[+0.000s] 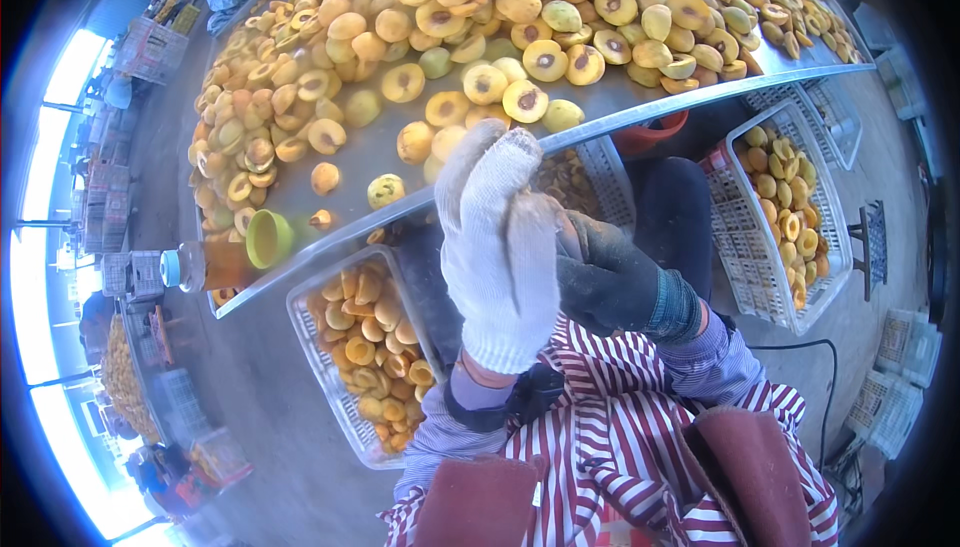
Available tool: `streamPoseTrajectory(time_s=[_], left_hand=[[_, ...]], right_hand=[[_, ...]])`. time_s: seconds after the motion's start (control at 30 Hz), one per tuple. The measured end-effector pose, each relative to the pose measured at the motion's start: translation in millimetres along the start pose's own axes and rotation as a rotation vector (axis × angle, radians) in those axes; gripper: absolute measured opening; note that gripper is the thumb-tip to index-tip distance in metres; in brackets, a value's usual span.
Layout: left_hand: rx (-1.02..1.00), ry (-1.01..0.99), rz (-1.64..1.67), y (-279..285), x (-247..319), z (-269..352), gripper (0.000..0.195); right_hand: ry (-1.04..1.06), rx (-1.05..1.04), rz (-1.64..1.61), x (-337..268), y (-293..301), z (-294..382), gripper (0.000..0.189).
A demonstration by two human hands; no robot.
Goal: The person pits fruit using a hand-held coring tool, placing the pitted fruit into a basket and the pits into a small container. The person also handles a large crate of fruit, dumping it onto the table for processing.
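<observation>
My left hand [499,254], in a white knit glove, is at the near edge of a metal table [360,164]. Its fingers curl forward, with dirty fingertips close to the halved apricots [525,101]. Pressed against its side is my right hand [619,277], in a dark glove with a teal cuff. The fingers overlap where the hands meet, so whatever may be between them is hidden. Loose halves with brown stones or hollows lie just beyond my hands, in front of a large heap of apricots [360,29].
White plastic crates of apricot halves stand on the floor at left [375,352] and right [784,217]. At the table's left corner are a yellow-green cup [270,239] and a bottle of brown liquid [214,266]. A red bowl [651,133] sits beneath the table edge. A black cable [832,374] crosses the floor.
</observation>
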State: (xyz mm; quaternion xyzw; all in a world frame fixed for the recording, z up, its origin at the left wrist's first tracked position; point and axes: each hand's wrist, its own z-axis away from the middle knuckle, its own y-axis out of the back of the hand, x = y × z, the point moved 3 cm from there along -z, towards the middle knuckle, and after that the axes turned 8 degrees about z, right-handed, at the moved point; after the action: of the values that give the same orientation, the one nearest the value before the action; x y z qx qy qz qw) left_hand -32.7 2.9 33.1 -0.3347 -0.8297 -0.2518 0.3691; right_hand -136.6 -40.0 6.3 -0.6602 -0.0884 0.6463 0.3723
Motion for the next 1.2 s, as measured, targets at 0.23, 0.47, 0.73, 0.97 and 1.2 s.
streamPoseTrajectory(time_s=[0.23, 0.47, 0.73, 0.97, 1.2], left_hand=[[0.020, 0.004, 0.105, -2, -9, -8, 0.024], [-0.185, 0.225, 0.413, 2, -24, -12, 0.029], [-0.451, 0.778, 0.499, -1, -13, -29, 0.028], [-0.520, 0.658, 0.441, -9, -12, -29, 0.030], [-0.433, -0.013, 0.393, -7, -13, -24, 0.035]], right_hand=[[-0.061, -0.039, 0.202, -1, 7, 4, 0.018], [-0.243, -0.113, 0.023, -3, 9, 10, 0.021], [-0.376, -0.012, -0.138, 7, 5, 13, 0.026], [-0.311, -0.296, -0.515, 10, 7, 19, 0.028], [-0.279, -0.330, -0.758, 20, 0, 24, 0.025]])
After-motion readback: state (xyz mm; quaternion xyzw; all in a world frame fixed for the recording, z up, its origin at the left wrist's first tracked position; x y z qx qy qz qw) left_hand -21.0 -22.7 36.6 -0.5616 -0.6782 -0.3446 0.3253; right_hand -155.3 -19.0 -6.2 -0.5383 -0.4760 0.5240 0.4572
